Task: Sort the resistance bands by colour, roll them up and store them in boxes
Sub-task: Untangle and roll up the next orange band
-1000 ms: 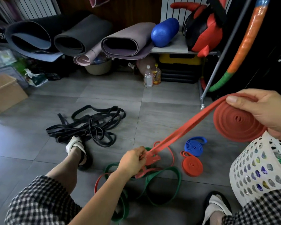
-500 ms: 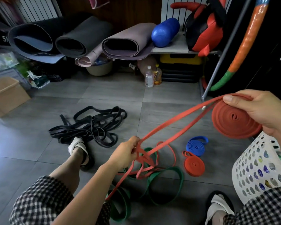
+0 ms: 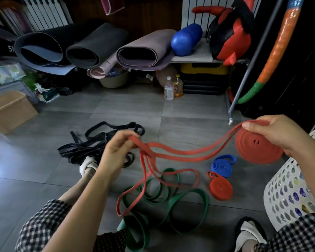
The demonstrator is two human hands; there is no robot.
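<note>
Right hand (image 3: 276, 135) grips the flat red rubber resistance band (image 3: 253, 150), mostly wound into a thick disc held up in the air, thumb pinning its top edge. Left hand (image 3: 115, 153) pinches the doubled loose tail, which sags between both hands and trails down onto tangled green rubber bands (image 3: 180, 197).

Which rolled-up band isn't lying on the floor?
The big red roll, held up in the air with a loose tail hanging from it. The small red roll and the blue roll both lie on the floor.
</note>
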